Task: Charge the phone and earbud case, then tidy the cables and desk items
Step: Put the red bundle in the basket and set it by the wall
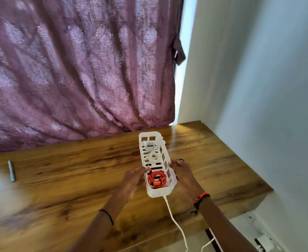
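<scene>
A white slotted basket [157, 192] sits on a wooden desk [77, 179], held between two hands. The left hand [132, 179] grips its left wall and the right hand [181, 172] its right wall. A coiled red cable [156, 179] lies between the hands, with coiled white cables [153, 157] just beyond them. A white cord [175, 220] trails back between the wrists.

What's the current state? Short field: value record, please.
surface: wooden desk
container: white basket, slotted
contents: red cable coil at near end; white cable coils behind it
left hand: holds basket's left side
right hand: holds basket's right side
loose: white cord runs past the desk's near edge
elsewhere: pale blue stick, far left
</scene>
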